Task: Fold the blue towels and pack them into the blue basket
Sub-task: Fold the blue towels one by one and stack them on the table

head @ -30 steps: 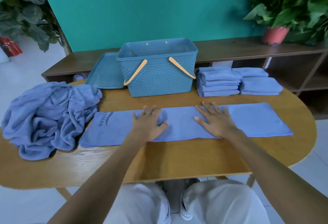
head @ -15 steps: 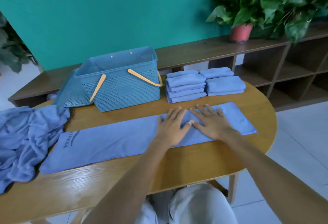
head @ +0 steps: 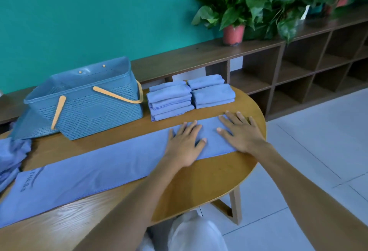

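Both of my hands lie flat, fingers straight and spread, on the long blue towel [head: 95,169] that stretches across the wooden table [head: 209,181]. My left hand [head: 185,143] presses the cloth a little in from its right end, thumb pointing toward the other hand; my right hand [head: 242,133] covers the right end itself, near the table's rounded edge, and neither hand grips anything. A narrow strip of towel shows between them. The towel is folded lengthwise into a band and runs away to my left, where dark lettering is printed near its far end. Just behind my hands, two stacks of folded towels stand side by side and touching: the taller stack [head: 170,100] on the left, the shorter stack [head: 211,93] on the right. Just left of them stands the blue basket [head: 89,103], open at the top, its two orange handles hanging down its sides; I see no towel inside it. A blue perforated lid [head: 29,125] leans against its left side. At the table's left edge lies a heap of unfolded blue towels [head: 12,155], partly out of view. Behind the table, a dark wooden shelf [head: 278,67] runs along the teal wall and carries a potted plant [head: 234,34] in a red pot.
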